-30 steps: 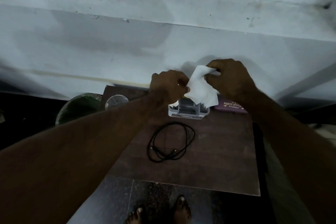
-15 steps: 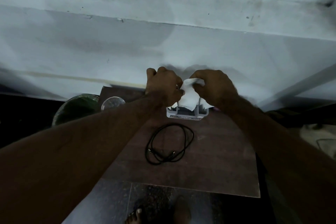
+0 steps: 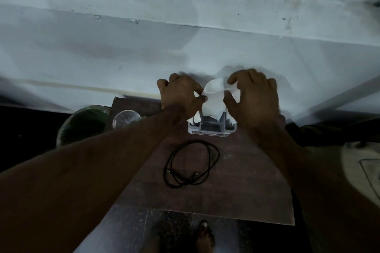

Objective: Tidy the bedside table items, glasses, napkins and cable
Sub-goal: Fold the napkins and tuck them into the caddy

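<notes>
A white napkin [image 3: 213, 100] stands in the grey napkin holder [image 3: 211, 129] at the back of the brown bedside table [image 3: 236, 191]. My left hand [image 3: 181, 94] pinches the napkin's left edge. My right hand [image 3: 255, 98] holds its upper right part with curled fingers. A black cable [image 3: 191, 164] lies coiled on the table in front of the holder. The glasses case is hidden behind my right hand.
A clear drinking glass [image 3: 125, 118] stands at the table's back left corner. Beside it, off the table, is a green bin [image 3: 84, 123]. A white wall rises right behind the table. My bare foot [image 3: 204, 236] shows on the dark floor below.
Both hands have lowered the napkin from above the holder down into it. My right hand now covers the glasses case that showed earlier.
</notes>
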The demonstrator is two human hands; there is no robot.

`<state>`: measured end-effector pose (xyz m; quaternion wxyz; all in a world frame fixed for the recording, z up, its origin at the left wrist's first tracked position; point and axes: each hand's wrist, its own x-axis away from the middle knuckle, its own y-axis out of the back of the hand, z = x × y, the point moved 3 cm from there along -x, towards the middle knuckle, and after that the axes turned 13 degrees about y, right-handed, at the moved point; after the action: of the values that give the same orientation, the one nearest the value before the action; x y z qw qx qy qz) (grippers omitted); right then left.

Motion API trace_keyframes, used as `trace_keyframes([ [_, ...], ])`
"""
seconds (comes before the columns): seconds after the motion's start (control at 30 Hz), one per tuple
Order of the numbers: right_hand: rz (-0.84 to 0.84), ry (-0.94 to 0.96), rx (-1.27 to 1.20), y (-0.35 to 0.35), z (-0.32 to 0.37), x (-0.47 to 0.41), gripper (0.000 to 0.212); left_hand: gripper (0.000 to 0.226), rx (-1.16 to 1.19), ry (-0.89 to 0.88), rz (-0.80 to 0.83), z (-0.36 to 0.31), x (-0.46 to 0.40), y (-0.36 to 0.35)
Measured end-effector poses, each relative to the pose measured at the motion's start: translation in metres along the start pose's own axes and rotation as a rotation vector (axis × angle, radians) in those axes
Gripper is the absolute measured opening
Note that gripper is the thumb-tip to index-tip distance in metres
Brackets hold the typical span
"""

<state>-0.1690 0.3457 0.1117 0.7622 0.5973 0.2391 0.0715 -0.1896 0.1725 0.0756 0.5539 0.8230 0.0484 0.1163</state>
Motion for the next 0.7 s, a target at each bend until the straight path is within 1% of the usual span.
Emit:
trace_keyframes([
  [0.03,0.025,0.005,-0.032,0.001,0.005,0.006,0.019,0.019,-0.002,0.008,0.009,0.001,-0.001,0.000],
  [0.07,0.112,0.021,-0.072,-0.005,0.011,0.013,0.018,0.019,0.001,0.016,0.021,0.002,-0.001,0.000],
  [0.13,0.325,0.109,-0.095,-0.025,0.026,0.028,0.025,0.018,0.017,0.016,0.047,0.001,-0.003,0.000],
  [0.17,0.378,0.147,-0.109,-0.036,0.031,0.034,0.030,0.018,0.010,0.004,0.064,0.001,-0.004,0.000],
  [0.23,0.410,0.143,-0.139,-0.053,0.034,0.039,0.036,0.020,-0.046,-0.035,0.101,-0.002,-0.005,-0.001],
  [0.3,0.440,0.082,-0.128,-0.064,0.036,0.037,0.039,0.023,-0.121,-0.078,0.142,-0.003,-0.007,-0.002],
  [0.33,0.494,0.035,-0.133,-0.069,0.037,0.036,0.040,0.023,-0.152,-0.101,0.161,-0.004,-0.007,-0.002],
  [0.43,0.580,-0.046,-0.148,-0.083,0.037,0.034,0.035,0.017,-0.214,-0.188,0.164,-0.005,-0.007,-0.006],
  [0.57,0.523,-0.094,-0.236,-0.088,0.033,0.034,0.040,0.025,-0.134,-0.290,0.130,-0.013,-0.009,-0.007],
  [0.63,0.565,-0.120,-0.271,-0.087,0.031,0.034,0.043,0.015,-0.118,-0.316,0.114,-0.015,-0.011,-0.009],
  [0.67,0.584,-0.139,-0.284,-0.086,0.031,0.034,0.045,0.011,-0.136,-0.313,0.134,-0.015,-0.012,-0.011],
  [0.7,0.579,-0.153,-0.308,-0.085,0.030,0.035,0.047,0.014,-0.166,-0.303,0.171,-0.015,-0.013,-0.013],
])
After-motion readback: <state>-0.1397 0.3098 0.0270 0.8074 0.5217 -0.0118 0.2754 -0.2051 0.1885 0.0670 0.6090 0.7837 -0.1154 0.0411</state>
